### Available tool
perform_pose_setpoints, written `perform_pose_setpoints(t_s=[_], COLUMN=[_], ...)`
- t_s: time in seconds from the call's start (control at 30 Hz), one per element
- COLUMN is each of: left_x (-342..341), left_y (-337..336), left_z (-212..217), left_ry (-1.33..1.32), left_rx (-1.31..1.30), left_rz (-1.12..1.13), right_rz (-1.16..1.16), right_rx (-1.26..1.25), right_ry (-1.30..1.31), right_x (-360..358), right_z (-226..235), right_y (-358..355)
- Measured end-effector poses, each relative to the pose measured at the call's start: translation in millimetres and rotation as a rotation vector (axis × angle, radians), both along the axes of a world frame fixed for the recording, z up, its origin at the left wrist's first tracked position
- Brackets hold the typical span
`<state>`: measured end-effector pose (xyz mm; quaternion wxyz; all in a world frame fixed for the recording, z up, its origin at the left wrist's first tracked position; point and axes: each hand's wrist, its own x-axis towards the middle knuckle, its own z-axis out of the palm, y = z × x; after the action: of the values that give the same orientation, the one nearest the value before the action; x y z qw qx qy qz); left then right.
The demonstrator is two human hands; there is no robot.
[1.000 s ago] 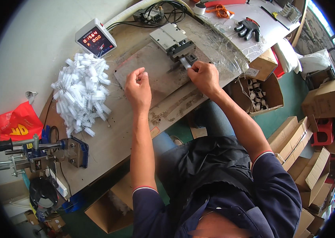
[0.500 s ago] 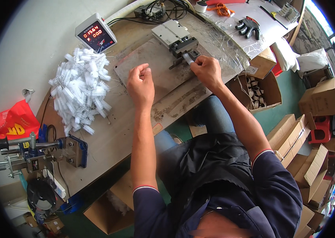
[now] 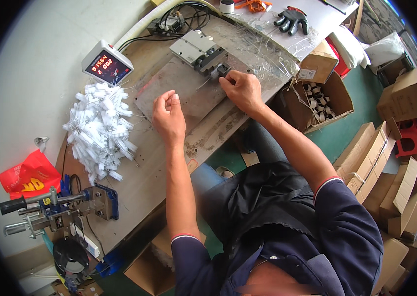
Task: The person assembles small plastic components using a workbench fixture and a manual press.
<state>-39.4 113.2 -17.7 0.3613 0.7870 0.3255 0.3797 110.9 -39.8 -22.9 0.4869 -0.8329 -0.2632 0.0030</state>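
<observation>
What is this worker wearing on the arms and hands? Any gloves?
No gloves: the left hand and right hand are bare, as are the forearms. Short dark navy sleeves end above the elbows, each with a thin red-and-white trim at the cuff.

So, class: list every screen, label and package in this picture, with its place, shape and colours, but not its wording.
Counter display: bench's far left, white slanted box, dark screen, red digits.
Red bag: left of the bench, crumpled, yellow print.
Open carton: right of the right hand, brown, white label on its flap.
Flat cartons: right edge, brown, stacked.
</observation>
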Motion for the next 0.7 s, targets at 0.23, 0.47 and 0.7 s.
perform_pose_setpoints(t_s=[0.23, 0.47, 0.7], left_x=[20.9, 49.8, 46.1], left_y=[-22.2, -34.1, -40.0], left_z=[7.1, -7.1, -3.4], left_ry=[0.108, 0.104, 0.235], left_rx=[0.175, 0.506, 0.703], left_rz=[-0.128, -0.195, -0.182], right_rz=[-0.001, -0.006, -0.002], right_rx=[0.042, 0.057, 0.139], right_ry=[-0.016, -0.016, 0.048], right_x=[-0.5, 0.2, 2.6], right_z=[-0.9, -1.4, -7.0], right_y=[-1.7, -0.1, -1.2])
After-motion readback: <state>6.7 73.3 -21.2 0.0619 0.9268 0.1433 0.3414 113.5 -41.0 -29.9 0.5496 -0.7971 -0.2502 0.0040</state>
